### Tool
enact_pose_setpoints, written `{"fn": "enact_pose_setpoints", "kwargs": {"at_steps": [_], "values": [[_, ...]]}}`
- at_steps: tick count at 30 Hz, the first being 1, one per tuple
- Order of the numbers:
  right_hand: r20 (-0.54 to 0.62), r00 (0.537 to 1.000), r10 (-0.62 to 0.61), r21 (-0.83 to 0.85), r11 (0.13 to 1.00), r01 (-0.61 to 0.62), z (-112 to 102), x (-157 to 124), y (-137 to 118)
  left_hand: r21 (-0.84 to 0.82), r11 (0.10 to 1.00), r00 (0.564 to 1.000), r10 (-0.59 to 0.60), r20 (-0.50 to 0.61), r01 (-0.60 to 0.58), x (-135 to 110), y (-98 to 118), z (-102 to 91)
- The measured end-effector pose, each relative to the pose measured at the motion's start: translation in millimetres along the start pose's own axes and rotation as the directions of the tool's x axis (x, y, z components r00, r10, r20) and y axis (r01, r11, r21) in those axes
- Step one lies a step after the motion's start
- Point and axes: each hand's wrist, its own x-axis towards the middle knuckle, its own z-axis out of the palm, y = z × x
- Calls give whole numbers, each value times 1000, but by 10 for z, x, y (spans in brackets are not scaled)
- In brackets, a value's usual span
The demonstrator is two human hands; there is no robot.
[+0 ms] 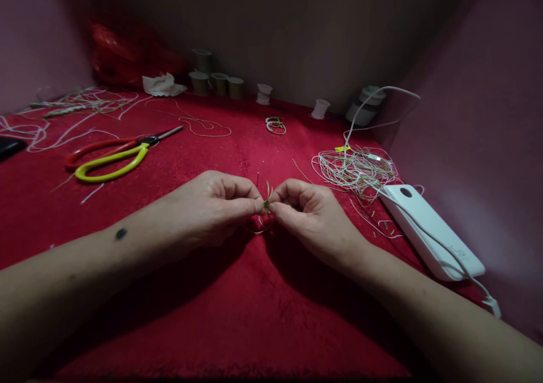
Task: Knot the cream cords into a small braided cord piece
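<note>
Just above the middle of the red cloth [237, 292], my left hand [224, 202] and my right hand [303, 207] meet fingertip to fingertip. Both pinch a small knotted green cord [266, 204] between thumb and forefinger. Thin cord ends stick up above the knot, and a loop of the cord hangs below it. The fingers cover part of the knot, so its exact form is hidden. Beyond my hands lies a small braided cord ring [275, 125]. A pin-like thing [258, 178] stands just past my left fingertips.
Scissors [114, 159] with red and yellow handles lie at left, near loose white cords [85, 111]. Thread spools [235, 87] line the back, beside a crumpled tissue [163, 84] and red plastic bag [123, 55]. At right are a cord tangle [354, 168] and white power bank [432, 233] with cable.
</note>
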Motion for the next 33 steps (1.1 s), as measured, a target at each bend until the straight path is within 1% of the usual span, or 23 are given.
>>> {"fn": "enact_pose_setpoints", "kwargs": {"at_steps": [4,7,10,12,15,19,33], "values": [[50,985,162,206,964,-169,-4,5,-25,-32,999,1000,1,23,0,6,-3,2],[112,962,249,285,919,-271,-19,5,-47,-86,996,999,-10,47,14,10,-8,-3],[172,931,323,355,861,-364,-36,7,-66,-124,990,995,-59,77,69,10,-12,-21],[208,914,348,387,829,-404,-48,10,-72,-148,984,992,-85,95,98,12,-10,-33],[237,903,359,418,801,-428,-65,12,-70,-191,975,989,-95,114,116,17,-1,-39],[261,891,371,434,779,-452,-80,20,-55,-202,972,987,-93,133,119,22,12,-41],[293,893,341,436,784,-442,-101,33,-38,-218,969,978,-71,197,114,35,-9,-53]]}}
